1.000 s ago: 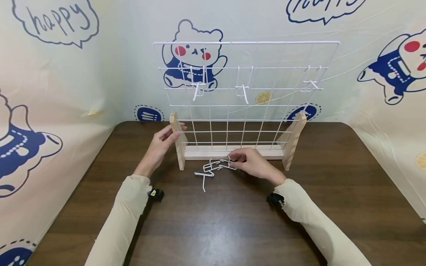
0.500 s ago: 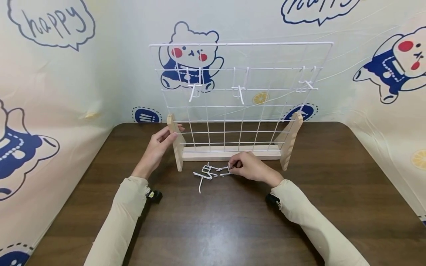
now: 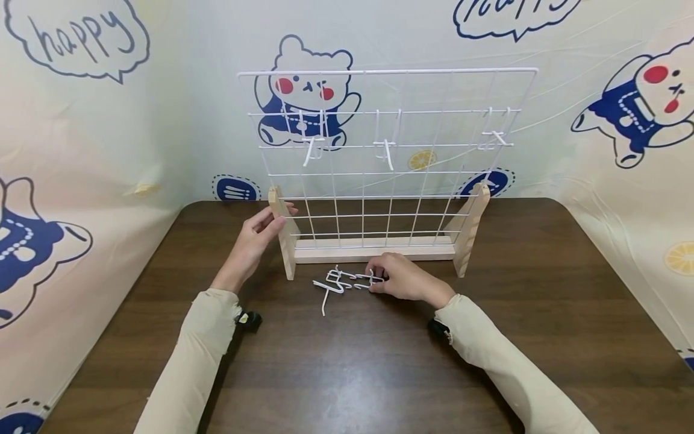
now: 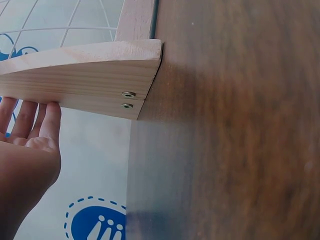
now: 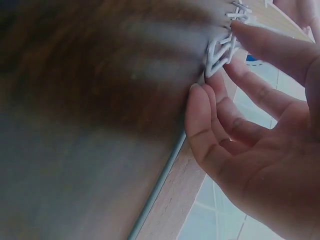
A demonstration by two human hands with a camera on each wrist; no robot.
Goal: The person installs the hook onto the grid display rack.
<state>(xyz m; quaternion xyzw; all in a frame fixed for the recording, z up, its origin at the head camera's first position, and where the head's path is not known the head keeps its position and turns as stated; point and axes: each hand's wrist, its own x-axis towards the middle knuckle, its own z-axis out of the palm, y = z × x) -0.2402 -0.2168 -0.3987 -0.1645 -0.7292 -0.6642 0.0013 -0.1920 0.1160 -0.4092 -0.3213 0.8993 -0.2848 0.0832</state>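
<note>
A white wire grid (image 3: 362,174) stands in a wooden base, its left leg (image 3: 285,253) gripped by my left hand (image 3: 245,250), thumb in front and fingers behind. The left wrist view shows that hand's fingers (image 4: 52,120) against the edge of the leg (image 4: 85,85). My right hand (image 3: 408,279) pinches a white wire hook (image 3: 372,278) low over the table, before the base. Seen from the right wrist, thumb and fingers are around this hook (image 5: 211,57). Left of it lie other tangled hooks (image 3: 337,290), one with its prong towards the front.
Three white hooks hang from an upper wire of the grid: left (image 3: 309,150), middle (image 3: 388,155) and right (image 3: 497,138). The right wooden leg (image 3: 470,232) stands beyond my right hand. A printed cloth (image 3: 184,120) rises behind the brown table (image 3: 336,374).
My right hand has drawn a little towards the front edge, and the hook at its fingers has shifted and turned slightly. The left hand stays on the leg. The head view has shifted slightly.
</note>
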